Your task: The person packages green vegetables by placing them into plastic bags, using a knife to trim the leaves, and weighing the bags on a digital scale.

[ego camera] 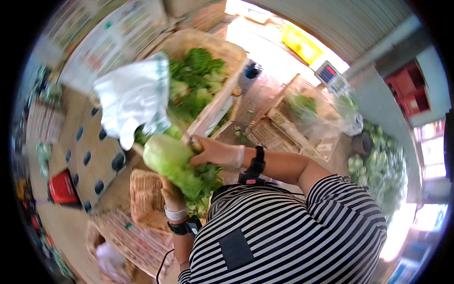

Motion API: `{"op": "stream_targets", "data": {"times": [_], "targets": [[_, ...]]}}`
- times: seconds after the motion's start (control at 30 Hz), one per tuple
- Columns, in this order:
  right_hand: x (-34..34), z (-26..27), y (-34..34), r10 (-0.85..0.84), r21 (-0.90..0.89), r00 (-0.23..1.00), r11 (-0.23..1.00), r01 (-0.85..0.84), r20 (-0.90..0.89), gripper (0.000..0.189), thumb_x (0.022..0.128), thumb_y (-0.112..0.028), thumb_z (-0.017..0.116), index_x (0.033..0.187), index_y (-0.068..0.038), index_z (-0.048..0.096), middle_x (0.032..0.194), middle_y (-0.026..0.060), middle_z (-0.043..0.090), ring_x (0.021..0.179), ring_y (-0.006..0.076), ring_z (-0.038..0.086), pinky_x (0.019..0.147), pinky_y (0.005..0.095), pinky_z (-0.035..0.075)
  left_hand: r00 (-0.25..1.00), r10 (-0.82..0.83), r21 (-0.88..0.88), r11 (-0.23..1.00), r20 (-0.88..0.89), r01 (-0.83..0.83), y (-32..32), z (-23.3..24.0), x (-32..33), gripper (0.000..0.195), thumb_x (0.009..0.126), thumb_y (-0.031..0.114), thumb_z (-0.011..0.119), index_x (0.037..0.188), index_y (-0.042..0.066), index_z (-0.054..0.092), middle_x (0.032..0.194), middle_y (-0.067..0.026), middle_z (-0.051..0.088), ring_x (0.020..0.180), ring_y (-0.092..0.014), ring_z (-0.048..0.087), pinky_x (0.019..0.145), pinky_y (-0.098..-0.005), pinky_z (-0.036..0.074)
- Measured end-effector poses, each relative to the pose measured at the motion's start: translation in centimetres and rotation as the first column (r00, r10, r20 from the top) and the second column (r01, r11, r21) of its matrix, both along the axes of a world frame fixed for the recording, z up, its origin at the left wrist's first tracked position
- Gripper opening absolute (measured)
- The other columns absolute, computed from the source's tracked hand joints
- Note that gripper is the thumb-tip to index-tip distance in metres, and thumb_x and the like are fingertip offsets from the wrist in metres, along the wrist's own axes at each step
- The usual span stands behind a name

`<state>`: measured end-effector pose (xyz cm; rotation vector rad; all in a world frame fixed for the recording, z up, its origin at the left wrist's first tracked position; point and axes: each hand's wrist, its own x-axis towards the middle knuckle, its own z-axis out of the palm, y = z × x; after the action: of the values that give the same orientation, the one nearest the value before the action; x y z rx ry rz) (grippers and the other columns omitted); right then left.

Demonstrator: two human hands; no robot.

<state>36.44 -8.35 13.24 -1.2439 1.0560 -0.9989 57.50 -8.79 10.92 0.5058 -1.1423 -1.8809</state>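
A head of green leafy lettuce is held up in front of my body, its pale rounded end to the left and its frilly leaves hanging toward my waist. My left hand, in a thin glove, supports it from below, with the fingers partly hidden by the leaves. Against its upper right side is my right hand, also gloved. The right fingers close around a small tool, perhaps a knife, too blurred to be sure. Just beyond the lettuce lies a white plastic bag.
A large pale crate holds leafy lettuce. Plastic baskets stand at right, near a digital scale and a clear bag of greens. A wicker-like basket sits at lower left. Green vegetables are piled at far right.
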Motion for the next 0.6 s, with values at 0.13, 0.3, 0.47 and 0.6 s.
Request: {"op": "stream_targets", "data": {"times": [0.13,0.3,0.47,0.6], "targets": [[-13.3,-1.8,8.6,-0.361,0.122,0.833,0.932,0.342,0.420,0.046,0.077,-0.017,0.064,0.116,-0.001,0.044,0.102,0.0060,0.057,0.090,0.0163,0.056,0.081,0.0305,0.046,0.923,-0.273,0.096,0.962,0.272,0.256,-0.4,4.0,-15.5,0.077,0.085,0.055,0.035,0.141,0.012,0.004,0.144,-0.0139,0.016,0.132,-0.031,0.017,0.106,-0.0466,0.013],[-28.1,-2.9,22.5,-0.834,0.268,0.487,0.546,0.794,0.259,0.040,0.078,-0.013,0.063,0.113,0.000,0.047,0.098,0.0077,0.059,0.087,0.0171,0.058,0.073,0.0279,0.050,0.790,-0.390,0.198,0.921,0.473,0.336,0.5,2.3,-29.5,0.071,0.085,0.038,0.052,0.141,0.014,0.016,0.140,-0.0124,0.026,0.129,-0.026,0.024,0.100,-0.0370,0.026],[-41.5,-3.8,29.0,-0.963,-0.063,0.193,0.208,0.976,-0.191,0.047,0.075,-0.017,0.066,0.113,0.001,0.044,0.094,0.0105,0.058,0.084,0.0176,0.057,0.070,0.0281,0.047,0.801,-0.349,0.015,0.920,0.487,0.392,3.5,-6.6,-44.9,0.089,0.074,0.031,0.069,0.139,0.006,0.014,0.133,-0.0213,0.031,0.122,-0.026,0.033,0.097,-0.0350,0.032],[-47.5,-4.8,27.6,-0.797,-0.193,0.096,0.259,0.946,-0.597,0.059,0.066,-0.025,0.075,0.112,0.000,0.045,0.094,0.0154,0.059,0.086,0.0238,0.057,0.075,0.0311,0.046,0.501,0.024,-0.304,0.820,0.865,0.484,6.8,-10.8,-54.4,0.099,0.065,0.028,0.075,0.138,0.006,0.012,0.121,-0.0265,0.043,0.110,-0.036,0.046,0.091,-0.0351,0.038]]}}
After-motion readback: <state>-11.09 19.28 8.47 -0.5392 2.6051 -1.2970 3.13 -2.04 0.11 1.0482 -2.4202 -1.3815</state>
